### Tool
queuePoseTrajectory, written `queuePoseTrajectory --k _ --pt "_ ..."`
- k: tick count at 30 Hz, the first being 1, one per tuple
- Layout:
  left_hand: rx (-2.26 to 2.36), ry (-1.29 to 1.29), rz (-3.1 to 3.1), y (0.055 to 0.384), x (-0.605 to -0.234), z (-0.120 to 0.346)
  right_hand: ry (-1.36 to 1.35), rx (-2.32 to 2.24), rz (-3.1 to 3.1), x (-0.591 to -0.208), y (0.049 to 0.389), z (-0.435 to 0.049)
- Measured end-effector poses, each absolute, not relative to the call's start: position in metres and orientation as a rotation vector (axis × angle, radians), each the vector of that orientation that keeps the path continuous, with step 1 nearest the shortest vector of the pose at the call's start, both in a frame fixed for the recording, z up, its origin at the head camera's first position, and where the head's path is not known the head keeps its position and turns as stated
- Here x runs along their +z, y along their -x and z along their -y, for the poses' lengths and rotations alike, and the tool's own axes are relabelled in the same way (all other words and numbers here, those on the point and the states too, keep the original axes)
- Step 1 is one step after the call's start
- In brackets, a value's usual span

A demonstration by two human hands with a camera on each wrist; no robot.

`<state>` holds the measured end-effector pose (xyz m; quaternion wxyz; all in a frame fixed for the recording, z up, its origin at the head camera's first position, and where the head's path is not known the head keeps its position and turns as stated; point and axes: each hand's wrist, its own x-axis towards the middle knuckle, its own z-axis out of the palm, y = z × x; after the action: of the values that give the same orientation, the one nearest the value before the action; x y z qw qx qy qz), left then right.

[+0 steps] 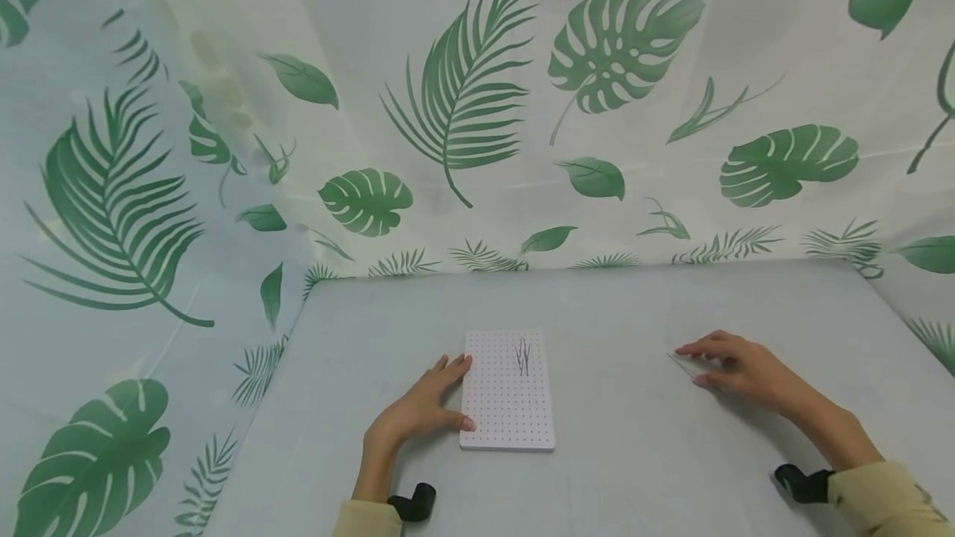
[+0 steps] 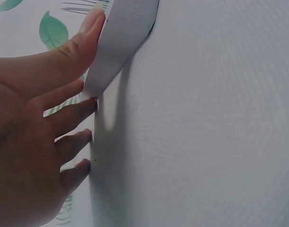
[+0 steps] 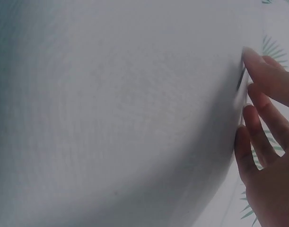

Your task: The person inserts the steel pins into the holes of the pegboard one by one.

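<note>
A white board with a grid of small holes (image 1: pixel 507 404) lies on the table. Several thin dark stick-like pieces (image 1: pixel 523 357) are at its upper right; whether they stand or lie there I cannot tell. My left hand (image 1: pixel 421 404) touches the board's left side, fingers spread, thumb at the near left corner. In the left wrist view the thumb (image 2: pixel 80 47) rests against the board's side (image 2: pixel 120 42). Off to the right, my right hand (image 1: pixel 753 371) is low over the table, thumb and fingertips apart beside a thin piece (image 1: pixel 681 365). Its dark sliver (image 3: pixel 240 79) shows by the thumb tip in the right wrist view.
The pale grey tabletop (image 1: pixel 612 471) extends around both hands. Leaf-patterned white cloth (image 1: pixel 477 222) hangs behind the table and on its left side. A black wrist device sits on each wrist, left (image 1: pixel 418 504) and right (image 1: pixel 802 483).
</note>
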<state>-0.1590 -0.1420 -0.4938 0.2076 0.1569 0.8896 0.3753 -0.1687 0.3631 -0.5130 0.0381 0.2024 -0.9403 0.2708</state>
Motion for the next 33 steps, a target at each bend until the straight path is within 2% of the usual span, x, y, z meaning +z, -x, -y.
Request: queuePoseTrajectory --k 24,33 --pt "1.032 -0.43 -2.482 0.161 -0.497 0.143 -0.51 0.839 2.986 -0.516 0.175 -0.355" --pt "1.032 -0.431 -2.485 0.161 -0.498 0.143 -0.365 0.803 2.881 -0.517 0.17 -0.35"
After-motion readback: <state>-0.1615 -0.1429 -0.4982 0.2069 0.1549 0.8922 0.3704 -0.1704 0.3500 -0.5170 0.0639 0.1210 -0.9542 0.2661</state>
